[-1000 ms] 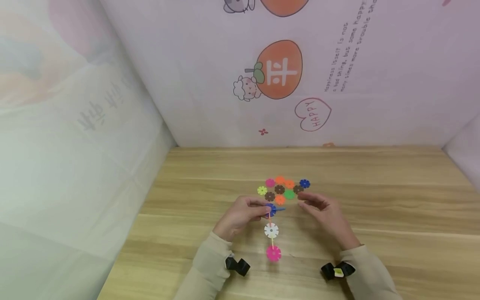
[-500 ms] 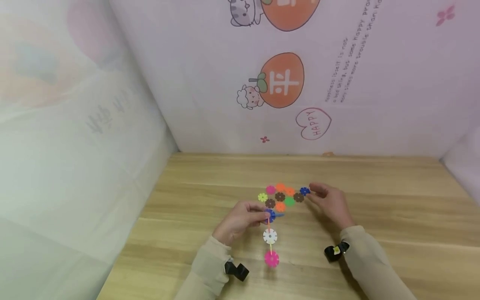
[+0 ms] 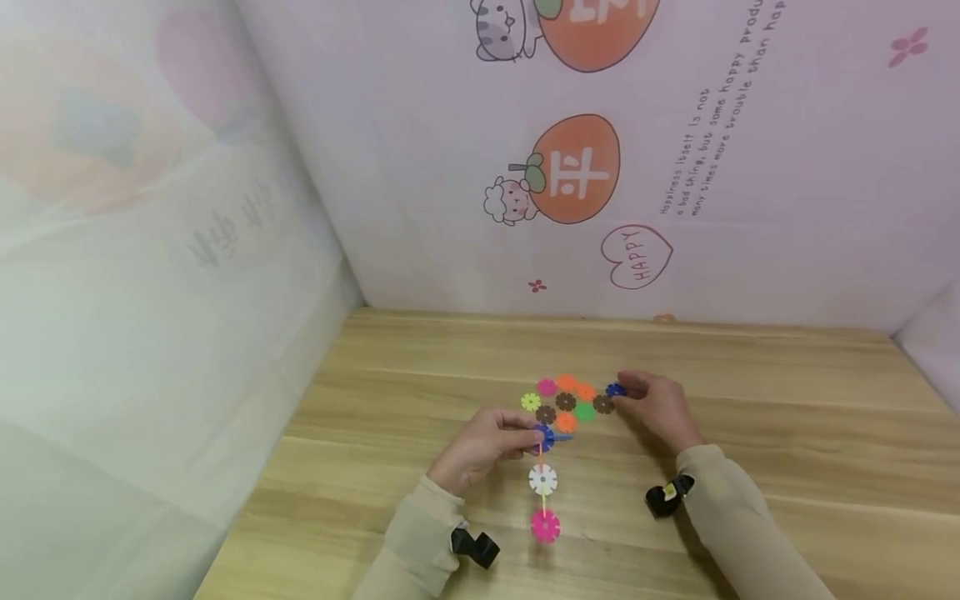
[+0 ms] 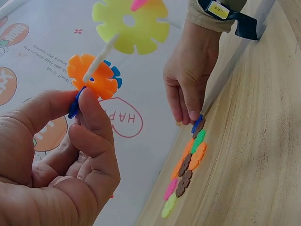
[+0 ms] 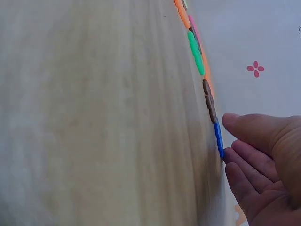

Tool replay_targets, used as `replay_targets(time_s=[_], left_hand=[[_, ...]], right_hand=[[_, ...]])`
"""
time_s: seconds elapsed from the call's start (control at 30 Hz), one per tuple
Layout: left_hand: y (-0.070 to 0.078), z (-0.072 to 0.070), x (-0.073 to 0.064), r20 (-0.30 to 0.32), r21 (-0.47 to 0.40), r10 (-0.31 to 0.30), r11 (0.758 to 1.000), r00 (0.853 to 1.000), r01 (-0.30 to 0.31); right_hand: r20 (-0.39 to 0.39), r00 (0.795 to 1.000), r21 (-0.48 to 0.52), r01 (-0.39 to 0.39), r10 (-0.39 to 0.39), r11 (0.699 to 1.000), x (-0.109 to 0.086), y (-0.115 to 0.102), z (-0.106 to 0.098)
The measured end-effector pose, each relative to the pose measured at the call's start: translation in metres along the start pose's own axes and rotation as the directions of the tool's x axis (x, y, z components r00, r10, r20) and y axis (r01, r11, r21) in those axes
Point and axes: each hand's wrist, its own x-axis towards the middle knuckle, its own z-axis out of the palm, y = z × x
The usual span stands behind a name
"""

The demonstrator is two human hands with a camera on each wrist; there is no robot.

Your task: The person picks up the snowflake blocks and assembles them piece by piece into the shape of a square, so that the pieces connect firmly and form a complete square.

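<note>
My left hand (image 3: 483, 446) pinches a blue snowflake disc (image 3: 544, 437) between thumb and forefinger, part of a chain of interlocking plastic discs. A lighter blue disc (image 3: 562, 437) sticks out edge-on to its right. Toward me the chain runs through an orange disc (image 4: 94, 77), a white disc (image 3: 543, 479), a yellow disc (image 4: 131, 23) and a pink disc (image 3: 545, 527). My right hand (image 3: 660, 408) is down at the table, thumb and fingertips at opposite edges of a loose dark blue disc (image 5: 218, 140). That disc sits right beside a brown disc (image 5: 209, 101).
More loose discs lie close together on the wooden table (image 3: 787, 433), among them a green disc (image 3: 584, 412), a yellow-green disc (image 3: 531, 402) and a magenta disc (image 3: 547, 387). A printed white cloth wall (image 3: 435, 208) stands behind the table, another (image 3: 187, 375) at the left.
My right hand has moved forward from beside the brown disc to the dark blue disc and closed its fingers on it. The left hand keeps hold of the chain; the head view has tilted slightly.
</note>
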Motion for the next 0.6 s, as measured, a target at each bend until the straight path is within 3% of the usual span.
replay_targets(time_s=[0.4,0.6], left_hand=[[0.0034,-0.0004,-0.0005,-0.012,-0.001,-0.018,1.0,1.0,0.018],[0.002,-0.0009,-0.0005,-0.012,-0.006,-0.024,1.0,1.0,0.024]], right_hand=[[-0.06,0.995,-0.097,0.077,-0.083,0.992,0.0063,0.0015,0.0044],[-0.046,0.997,-0.102,0.061,-0.066,0.993,0.0063,-0.0007,0.0034]])
